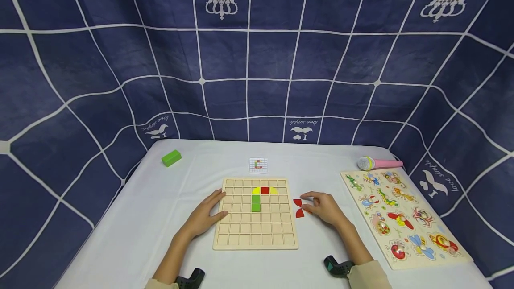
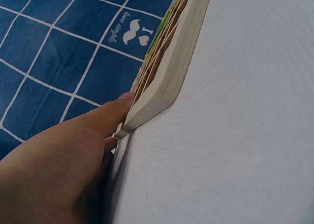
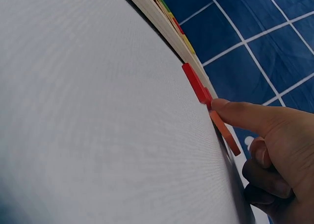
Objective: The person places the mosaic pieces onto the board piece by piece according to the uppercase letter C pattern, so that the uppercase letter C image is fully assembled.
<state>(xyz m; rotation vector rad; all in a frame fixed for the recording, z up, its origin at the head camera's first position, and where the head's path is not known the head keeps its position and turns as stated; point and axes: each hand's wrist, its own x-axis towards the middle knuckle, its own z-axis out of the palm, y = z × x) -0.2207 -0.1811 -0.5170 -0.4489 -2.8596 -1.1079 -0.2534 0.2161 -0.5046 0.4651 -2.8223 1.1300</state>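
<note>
A square wooden grid board (image 1: 277,227) lies on the table. Its cells hold two yellow curved blocks, one red square block (image 1: 264,190) between them and two green square blocks (image 1: 255,203). My left hand (image 1: 202,216) rests at the board's left edge, fingers extended; in the left wrist view the thumb lies on the rim. Just right of the board, my right hand (image 1: 327,208) is at a few red wedge-shaped blocks (image 1: 300,213). In the right wrist view, its thumb touches the red blocks (image 3: 195,83), while the other fingers are curled below, apart from them.
A small pattern card (image 1: 258,165) lies behind the board. The green block (image 1: 171,158) is at back left. On the right are a pink toy microphone (image 1: 381,163) and a wooden insect puzzle (image 1: 401,222). A dark blue curtain (image 1: 273,57) surrounds the white table (image 1: 144,208).
</note>
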